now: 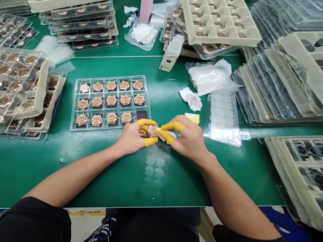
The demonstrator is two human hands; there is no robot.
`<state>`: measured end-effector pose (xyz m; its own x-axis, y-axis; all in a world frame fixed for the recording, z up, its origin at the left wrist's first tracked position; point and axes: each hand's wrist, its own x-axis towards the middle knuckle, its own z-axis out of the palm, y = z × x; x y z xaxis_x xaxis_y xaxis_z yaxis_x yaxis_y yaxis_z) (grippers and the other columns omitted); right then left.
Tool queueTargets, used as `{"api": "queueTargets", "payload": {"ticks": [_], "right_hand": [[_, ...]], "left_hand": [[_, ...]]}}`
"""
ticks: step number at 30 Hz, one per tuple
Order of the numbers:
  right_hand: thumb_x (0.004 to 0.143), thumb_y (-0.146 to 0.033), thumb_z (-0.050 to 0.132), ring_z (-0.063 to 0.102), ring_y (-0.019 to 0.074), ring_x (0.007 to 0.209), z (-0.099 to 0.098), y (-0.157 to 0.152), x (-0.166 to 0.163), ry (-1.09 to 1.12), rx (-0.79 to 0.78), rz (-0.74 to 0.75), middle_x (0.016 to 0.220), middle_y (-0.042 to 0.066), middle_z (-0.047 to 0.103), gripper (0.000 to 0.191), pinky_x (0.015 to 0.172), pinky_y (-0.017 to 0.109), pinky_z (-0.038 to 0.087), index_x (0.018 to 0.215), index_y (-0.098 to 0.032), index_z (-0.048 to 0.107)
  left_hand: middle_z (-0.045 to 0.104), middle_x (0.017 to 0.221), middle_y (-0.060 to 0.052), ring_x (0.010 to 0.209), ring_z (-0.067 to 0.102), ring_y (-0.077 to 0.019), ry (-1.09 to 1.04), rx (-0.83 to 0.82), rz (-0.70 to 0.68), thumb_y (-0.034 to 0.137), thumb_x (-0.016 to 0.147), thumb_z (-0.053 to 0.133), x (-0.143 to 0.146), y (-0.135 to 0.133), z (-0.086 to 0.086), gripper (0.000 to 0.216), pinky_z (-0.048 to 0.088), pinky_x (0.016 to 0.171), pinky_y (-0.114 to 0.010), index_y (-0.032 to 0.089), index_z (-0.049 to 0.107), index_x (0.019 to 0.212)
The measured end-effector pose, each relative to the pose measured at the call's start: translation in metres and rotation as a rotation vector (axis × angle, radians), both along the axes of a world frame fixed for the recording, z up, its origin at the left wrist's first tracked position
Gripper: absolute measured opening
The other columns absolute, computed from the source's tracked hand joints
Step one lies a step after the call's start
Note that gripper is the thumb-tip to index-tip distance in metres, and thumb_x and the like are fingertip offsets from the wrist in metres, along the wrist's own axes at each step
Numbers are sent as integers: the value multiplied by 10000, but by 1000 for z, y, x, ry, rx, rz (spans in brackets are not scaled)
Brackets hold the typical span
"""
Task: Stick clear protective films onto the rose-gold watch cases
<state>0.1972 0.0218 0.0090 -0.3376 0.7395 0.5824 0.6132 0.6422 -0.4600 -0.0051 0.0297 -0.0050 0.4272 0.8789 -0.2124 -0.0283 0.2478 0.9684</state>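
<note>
My left hand point(131, 137), in yellow finger cots, grips a rose-gold watch case point(152, 130) by its edge, the printed back turned up. Yellow cots also cover the thumb and index finger of my right hand point(190, 137), which pinches a white wipe point(165, 135) against the right side of the case. Just behind my left hand lies a clear plastic tray point(141, 115) with several similar watch cases, backs up; its near right compartment holds no case. A clear sheet of round film stickers point(154, 173) is on the table below my hands.
Stacked trays of watch cases stand at left point(37, 111), back left point(83, 25) and back right point(222, 40). More stacked trays point(275, 80) line the right side. A crumpled wipe point(191, 98), a yellow pad point(192, 118) and a sticker sheet point(224, 117) lie right of my hands.
</note>
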Motion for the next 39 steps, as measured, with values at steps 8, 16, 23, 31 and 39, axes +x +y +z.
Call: {"api": "queueTargets", "payload": {"ticks": [8,16,23,31,39], "right_hand": [[979,-282,708,601,153,706,-1,-3,0,9,-11,-13,799,32,664,91,594,302,450,909,-226,697],[988,-306,710,579,149,659,-2,-1,3,-35,94,-257,755,28,660,160,537,320,350,856,-222,676],[1008,-501,664,587,168,691,-1,3,21,290,-91,-372,934,65,688,258,599,355,470,947,-260,597],[981,-582,685,680,171,640,-10,8,22,519,-288,-292,768,-1,648,335,602,338,547,975,-276,550],[907,-510,805,703,181,774,-8,1,18,484,-371,-243,878,17,744,306,767,385,575,1056,-261,706]], "left_hand": [[817,1047,-65,880,786,-158,25,-1,10,199,659,902,-1,-1,0,591,659,864,-294,155,715,1218],[800,993,-55,845,768,-151,13,-27,48,212,632,924,0,0,1,626,651,824,-286,152,717,1220],[796,984,-56,831,749,-133,28,-27,52,187,630,921,1,0,5,630,643,833,-275,153,724,1227],[793,977,-51,808,741,-129,27,-23,34,183,638,915,0,1,2,640,648,817,-279,156,710,1243],[785,976,-47,803,736,-123,36,8,25,187,649,915,-1,1,3,635,649,830,-284,160,713,1250]]}}
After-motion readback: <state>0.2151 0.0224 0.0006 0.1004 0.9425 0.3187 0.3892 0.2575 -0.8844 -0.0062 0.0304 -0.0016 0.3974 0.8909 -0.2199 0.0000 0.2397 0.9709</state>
